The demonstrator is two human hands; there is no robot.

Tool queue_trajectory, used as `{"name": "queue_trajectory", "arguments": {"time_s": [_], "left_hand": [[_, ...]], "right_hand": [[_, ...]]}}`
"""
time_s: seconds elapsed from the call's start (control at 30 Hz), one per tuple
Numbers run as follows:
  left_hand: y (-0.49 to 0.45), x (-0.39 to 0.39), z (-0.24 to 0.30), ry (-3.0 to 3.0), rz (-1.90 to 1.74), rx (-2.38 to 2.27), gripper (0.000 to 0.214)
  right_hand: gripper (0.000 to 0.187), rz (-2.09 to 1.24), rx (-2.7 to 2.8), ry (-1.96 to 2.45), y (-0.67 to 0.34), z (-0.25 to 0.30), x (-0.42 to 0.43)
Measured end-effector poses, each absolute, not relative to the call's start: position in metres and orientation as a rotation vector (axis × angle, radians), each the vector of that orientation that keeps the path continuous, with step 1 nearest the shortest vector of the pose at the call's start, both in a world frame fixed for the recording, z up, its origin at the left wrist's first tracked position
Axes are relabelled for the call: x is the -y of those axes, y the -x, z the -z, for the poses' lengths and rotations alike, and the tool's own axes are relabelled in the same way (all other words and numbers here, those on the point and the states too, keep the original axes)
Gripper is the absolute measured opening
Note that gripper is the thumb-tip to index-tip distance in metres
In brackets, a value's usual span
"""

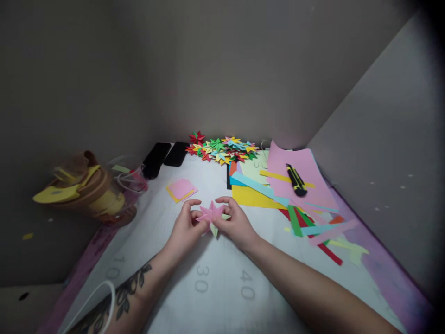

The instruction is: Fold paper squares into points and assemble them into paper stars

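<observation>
A pink folded paper star (211, 212) with pale green points is held just above the white cutting mat (215, 278). My left hand (186, 227) pinches its left side with thumb and fingers closed. My right hand (236, 222) grips its right side, fingers curled over the top edge. Both forearms reach in from the bottom of the view.
A pile of finished coloured paper stars (222, 149) lies at the back. Coloured sheets and strips (295, 204) spread to the right, with a yellow-black utility knife (296, 180) on a pink sheet. Small pink squares (181, 189), two phones (167, 155) and a yellow-brown container (86, 190) sit left.
</observation>
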State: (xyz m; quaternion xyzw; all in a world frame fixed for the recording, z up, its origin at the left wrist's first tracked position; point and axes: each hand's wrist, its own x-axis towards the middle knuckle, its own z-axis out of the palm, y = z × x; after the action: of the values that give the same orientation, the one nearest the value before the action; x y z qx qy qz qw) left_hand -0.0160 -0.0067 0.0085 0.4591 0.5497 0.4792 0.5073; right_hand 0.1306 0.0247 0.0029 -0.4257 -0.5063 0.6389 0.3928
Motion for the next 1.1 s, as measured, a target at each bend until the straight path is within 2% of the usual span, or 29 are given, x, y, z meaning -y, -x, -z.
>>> {"name": "queue_trajectory", "arguments": {"time_s": [0.2, 0.27, 0.37, 0.5, 0.67, 0.77, 0.87, 1.0, 1.1], "left_hand": [[0.016, 0.008, -0.006, -1.084, -1.227, -1.305, 0.045], [0.015, 0.007, -0.006, -1.029, -1.315, -1.292, 0.046], [0.014, 0.005, -0.009, -0.834, -1.416, -1.296, 0.044], [0.013, 0.006, -0.019, -0.541, -1.229, -1.100, 0.047], [0.019, 0.008, -0.021, -0.570, -1.143, -0.991, 0.061], [0.023, 0.004, -0.017, -0.633, -1.212, -1.044, 0.063], [0.024, 0.002, -0.017, -0.711, -1.277, -1.108, 0.063], [0.020, 0.004, -0.018, -0.835, -1.259, -1.183, 0.069], [0.017, 0.007, -0.017, -0.959, -1.211, -1.227, 0.069]], "right_hand": [[0.034, -1.527, 1.356, 1.034, -0.130, 0.001, -0.026], [0.023, -1.380, 1.418, 1.048, -0.132, 0.001, -0.028], [0.007, -0.969, 1.595, 1.003, -0.139, 0.000, -0.030], [0.017, -0.382, 1.901, 0.673, -0.145, -0.002, -0.029], [0.026, -0.175, 2.151, 0.592, -0.140, -0.002, -0.025], [0.034, -0.211, 2.144, 0.590, -0.140, 0.000, -0.026], [0.038, -0.406, 1.971, 0.667, -0.141, 0.004, -0.028], [0.026, -0.955, 1.577, 0.869, -0.138, 0.010, -0.030], [0.031, -1.345, 1.396, 0.892, -0.132, 0.013, -0.030]]}}
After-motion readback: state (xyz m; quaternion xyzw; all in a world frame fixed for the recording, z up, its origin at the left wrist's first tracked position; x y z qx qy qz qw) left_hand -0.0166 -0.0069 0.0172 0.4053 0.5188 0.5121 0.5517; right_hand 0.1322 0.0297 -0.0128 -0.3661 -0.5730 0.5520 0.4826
